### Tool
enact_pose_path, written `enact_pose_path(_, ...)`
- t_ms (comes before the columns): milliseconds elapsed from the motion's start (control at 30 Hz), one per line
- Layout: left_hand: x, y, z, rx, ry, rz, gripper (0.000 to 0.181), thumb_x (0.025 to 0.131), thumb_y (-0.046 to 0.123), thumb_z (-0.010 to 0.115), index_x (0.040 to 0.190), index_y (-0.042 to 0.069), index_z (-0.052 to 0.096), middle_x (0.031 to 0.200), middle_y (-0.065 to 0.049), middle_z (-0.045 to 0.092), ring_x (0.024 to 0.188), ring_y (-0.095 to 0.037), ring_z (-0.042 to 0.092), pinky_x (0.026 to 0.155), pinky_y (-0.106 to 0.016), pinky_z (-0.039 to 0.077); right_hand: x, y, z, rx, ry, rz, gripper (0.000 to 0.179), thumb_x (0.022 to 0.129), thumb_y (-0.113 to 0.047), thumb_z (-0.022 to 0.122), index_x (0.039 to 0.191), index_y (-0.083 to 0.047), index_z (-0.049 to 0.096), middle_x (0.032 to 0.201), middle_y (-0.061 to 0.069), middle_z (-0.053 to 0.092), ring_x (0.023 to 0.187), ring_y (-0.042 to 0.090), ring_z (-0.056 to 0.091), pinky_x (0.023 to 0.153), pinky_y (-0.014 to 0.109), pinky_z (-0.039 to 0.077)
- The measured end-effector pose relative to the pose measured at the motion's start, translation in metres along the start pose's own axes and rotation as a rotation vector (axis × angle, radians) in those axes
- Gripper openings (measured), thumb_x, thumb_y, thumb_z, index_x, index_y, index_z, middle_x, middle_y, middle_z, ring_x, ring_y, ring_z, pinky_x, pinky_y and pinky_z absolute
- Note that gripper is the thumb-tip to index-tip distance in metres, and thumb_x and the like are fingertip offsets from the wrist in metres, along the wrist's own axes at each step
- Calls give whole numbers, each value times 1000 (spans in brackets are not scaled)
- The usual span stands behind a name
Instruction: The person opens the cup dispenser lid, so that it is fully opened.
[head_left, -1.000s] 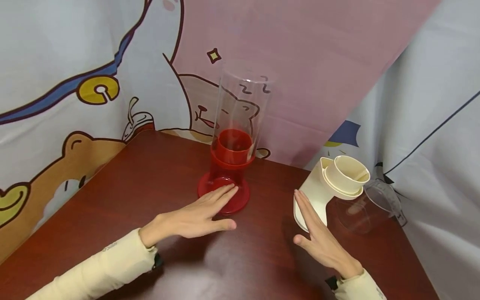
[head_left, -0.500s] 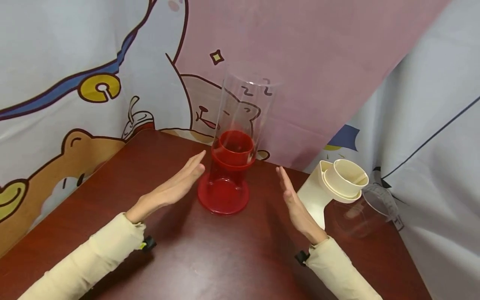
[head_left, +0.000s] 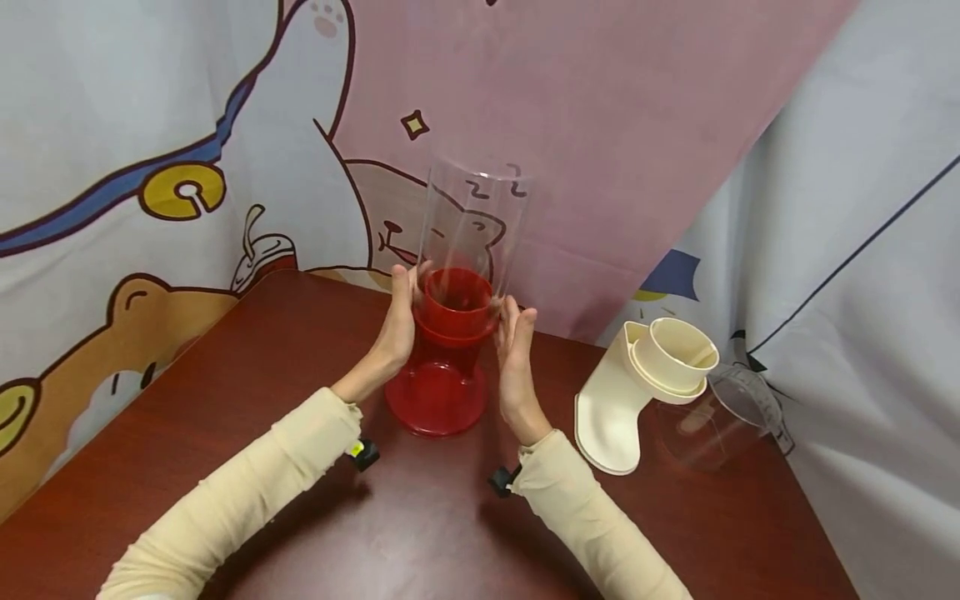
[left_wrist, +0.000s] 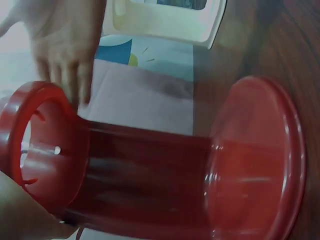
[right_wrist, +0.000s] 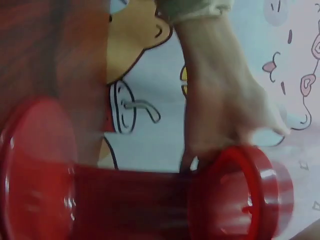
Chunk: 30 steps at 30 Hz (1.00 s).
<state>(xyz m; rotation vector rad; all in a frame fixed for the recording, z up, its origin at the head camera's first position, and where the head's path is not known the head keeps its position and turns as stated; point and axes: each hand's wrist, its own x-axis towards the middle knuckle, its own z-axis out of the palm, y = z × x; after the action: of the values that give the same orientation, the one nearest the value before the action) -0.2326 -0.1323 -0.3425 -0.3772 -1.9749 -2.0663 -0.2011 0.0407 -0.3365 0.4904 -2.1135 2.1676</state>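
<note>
A red stand (head_left: 438,400) with a round base and an upper collar stands upright on the table, topped by a tall clear cylinder (head_left: 480,221). My left hand (head_left: 392,333) is at the collar's left side, thumb raised and fingers reaching toward its back. In the right wrist view the left hand (right_wrist: 220,110) overlaps the red collar (right_wrist: 267,190). My right hand (head_left: 517,367) is at the collar's right side, fingertips right by it. The left wrist view shows that right hand (left_wrist: 65,50) with fingers extended beside the collar (left_wrist: 55,145), slightly blurred.
A cream elbow-shaped plastic part (head_left: 626,396) with a round opening stands on the table (head_left: 262,400) to the right. Beside it lies a clear container (head_left: 720,417). A printed cartoon curtain (head_left: 600,125) hangs behind the table and along its sides.
Both hands have moved inward and forward from over the table to either side of the red collar. The red stand, clear cylinder and cream part remain standing where they were.
</note>
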Motion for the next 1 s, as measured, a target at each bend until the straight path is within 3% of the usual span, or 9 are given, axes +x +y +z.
enact_pose_path(100,-3,-2,5,-22,32,6,116,76,94,5,153,12,35,149,-14,43,139,-27,39,121,-50,22,-3,5,9,-16,4,36,125,71,-98,13,161,-13,2,169,3,4,156,22,3,126,47,2)
enact_pose_path(200,-7,-2,9,-33,65,10,105,85,87,4,152,13,37,150,-12,44,139,-25,39,121,-49,23,-3,9,14,-18,21,43,122,73,-97,13,161,-13,-2,169,2,-2,156,20,-3,126,48,-1)
enact_pose_path(400,-28,1,23,117,189,47,75,104,60,8,156,10,28,160,-9,32,147,-24,30,123,-47,20,3,13,21,65,53,36,125,72,-97,16,160,-11,-4,169,3,-5,156,20,-8,126,47,-3)
enact_pose_path(567,-50,6,37,178,273,54,72,105,57,14,158,9,18,161,-10,23,150,-26,21,124,-50,15,11,20,23,198,38,0,115,81,-91,14,160,-9,9,166,7,16,154,22,16,126,45,12)
enact_pose_path(667,-63,9,45,158,277,36,73,104,58,15,160,11,11,165,-7,14,153,-25,11,124,-53,8,16,25,21,275,37,3,101,89,-84,9,156,-11,25,156,10,37,144,23,37,121,45,26)
enact_pose_path(733,-71,12,49,138,258,30,72,104,58,16,161,14,6,167,-4,6,154,-23,5,124,-55,5,20,26,19,305,42,12,96,92,-80,7,154,-10,30,151,12,43,137,24,43,118,45,31)
enact_pose_path(833,-77,15,48,108,231,53,67,106,50,18,161,14,5,167,-2,4,154,-22,5,124,-55,6,24,26,15,298,32,12,99,91,-82,10,155,-9,28,153,13,41,139,23,41,119,44,30)
enact_pose_path(1000,-71,17,27,49,259,95,55,108,37,16,154,11,28,157,-8,27,146,-23,24,123,-48,18,16,22,4,164,2,-85,104,89,-84,15,159,-8,15,165,9,22,153,22,19,126,44,12)
